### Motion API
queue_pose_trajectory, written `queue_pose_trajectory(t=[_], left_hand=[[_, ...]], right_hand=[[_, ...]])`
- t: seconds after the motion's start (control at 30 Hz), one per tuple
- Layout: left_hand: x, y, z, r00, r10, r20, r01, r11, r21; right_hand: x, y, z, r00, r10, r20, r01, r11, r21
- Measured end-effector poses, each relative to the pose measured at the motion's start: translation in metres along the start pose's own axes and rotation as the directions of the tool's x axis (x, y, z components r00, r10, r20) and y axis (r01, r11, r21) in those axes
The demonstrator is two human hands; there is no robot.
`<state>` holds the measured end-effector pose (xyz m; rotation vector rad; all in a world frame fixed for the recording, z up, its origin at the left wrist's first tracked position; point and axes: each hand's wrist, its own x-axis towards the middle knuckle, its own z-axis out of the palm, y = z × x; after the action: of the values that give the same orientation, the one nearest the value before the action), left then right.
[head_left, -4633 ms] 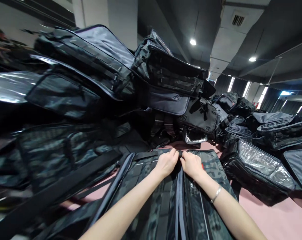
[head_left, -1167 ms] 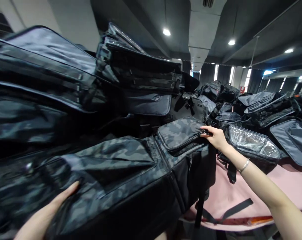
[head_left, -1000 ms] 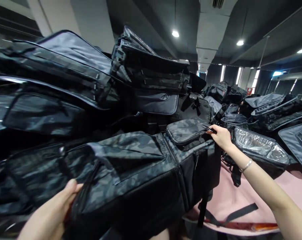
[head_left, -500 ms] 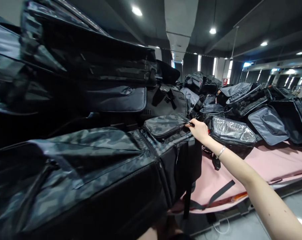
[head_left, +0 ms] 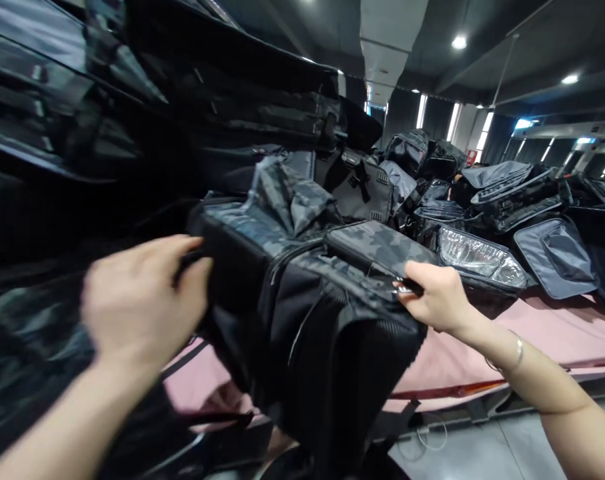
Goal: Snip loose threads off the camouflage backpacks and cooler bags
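Note:
A black and grey camouflage backpack (head_left: 302, 293) lies in front of me, its top pocket (head_left: 377, 241) facing up. At the pocket's near right corner, my right hand (head_left: 437, 297) is closed on a zipper pull with metal bits showing at the fingertips. My left hand (head_left: 142, 300), blurred by motion, is at the backpack's left end. Its thumb and fingers are curled together around something dark that I cannot make out. Behind the pocket, a loose camouflage panel (head_left: 295, 197) stands up in folds.
Dark bags (head_left: 222, 87) are piled high at the left and back. An open bag with silver lining (head_left: 482, 257) and a grey-lined open bag (head_left: 555, 253) lie to the right. Pink sheeting (head_left: 547, 333) covers the table, and a white cable (head_left: 432, 433) hangs below its edge.
My left hand has come into view at the left. The backpack has turned and shifted, its camouflage panel now bunched up. My right hand has moved right and down with the zipper pull.

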<state>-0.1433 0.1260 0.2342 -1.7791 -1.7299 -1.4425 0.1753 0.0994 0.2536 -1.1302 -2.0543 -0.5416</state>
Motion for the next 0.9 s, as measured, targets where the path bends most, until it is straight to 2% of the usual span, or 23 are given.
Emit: queue_pose_trajectory(t=[0.03,0.07,0.13,0.17,0.27,0.33,0.37,0.43,0.53,0.6,0.67,0.73,0.8,0.83,0.87,0.9], left_hand=[[-0.012,0.014,0.004,0.999,0.043,0.016,-0.043,0.998,-0.053],[-0.025,0.028,0.010,0.994,0.077,0.080,-0.064,0.985,-0.163],[-0.056,0.049,0.022,0.971,0.104,0.216,-0.027,0.942,-0.333],[-0.072,0.054,0.028,0.966,0.093,0.243,0.004,0.929,-0.371],[-0.112,0.045,0.043,0.972,-0.105,0.209,0.177,0.913,-0.367],[-0.138,0.026,0.047,0.925,-0.277,0.259,0.361,0.851,-0.381],[-0.154,0.015,0.047,0.880,-0.349,0.321,0.459,0.799,-0.388],[-0.190,-0.008,0.044,0.762,-0.439,0.476,0.629,0.675,-0.385],[-0.254,-0.040,0.032,0.595,-0.462,0.657,0.787,0.498,-0.363],[-0.291,-0.059,0.017,0.506,-0.514,0.693,0.856,0.397,-0.331],[-0.316,-0.073,-0.005,0.418,-0.579,0.699,0.907,0.302,-0.293],[-0.325,-0.080,-0.030,0.278,-0.619,0.735,0.956,0.101,-0.277],[-0.321,-0.079,-0.053,0.139,-0.578,0.804,0.935,-0.192,-0.299],[-0.315,-0.076,-0.063,0.112,-0.533,0.839,0.888,-0.326,-0.325],[-0.308,-0.072,-0.070,0.116,-0.488,0.865,0.828,-0.434,-0.355],[-0.301,-0.068,-0.075,0.141,-0.443,0.885,0.762,-0.522,-0.383]], right_hand=[[0.011,-0.001,0.014,0.998,0.062,0.023,-0.062,0.998,-0.008],[0.023,-0.002,0.027,0.992,0.116,0.056,-0.115,0.993,-0.016],[0.046,-0.010,0.048,0.980,0.170,0.108,-0.168,0.986,-0.021],[0.054,-0.016,0.054,0.977,0.175,0.119,-0.173,0.985,-0.024],[0.064,-0.036,0.063,0.983,0.148,0.109,-0.143,0.988,-0.053],[0.061,-0.044,0.064,0.988,0.124,0.089,-0.119,0.991,-0.061],[0.059,-0.045,0.065,0.990,0.115,0.080,-0.111,0.992,-0.054],[0.058,-0.041,0.068,0.991,0.116,0.064,-0.115,0.993,-0.026],[0.063,-0.022,0.075,0.987,0.154,0.044,-0.155,0.988,0.018],[0.070,-0.006,0.079,0.982,0.185,0.029,-0.186,0.982,0.026],[0.078,0.009,0.082,0.977,0.211,0.022,-0.212,0.977,0.024],[0.086,0.022,0.083,0.970,0.241,0.038,-0.242,0.970,0.018],[0.092,0.032,0.083,0.958,0.281,0.057,-0.282,0.959,0.005],[0.095,0.037,0.083,0.949,0.308,0.061,-0.308,0.951,-0.006],[0.097,0.042,0.084,0.940,0.336,0.061,-0.335,0.942,-0.018],[0.099,0.047,0.085,0.929,0.367,0.056,-0.365,0.930,-0.033]])
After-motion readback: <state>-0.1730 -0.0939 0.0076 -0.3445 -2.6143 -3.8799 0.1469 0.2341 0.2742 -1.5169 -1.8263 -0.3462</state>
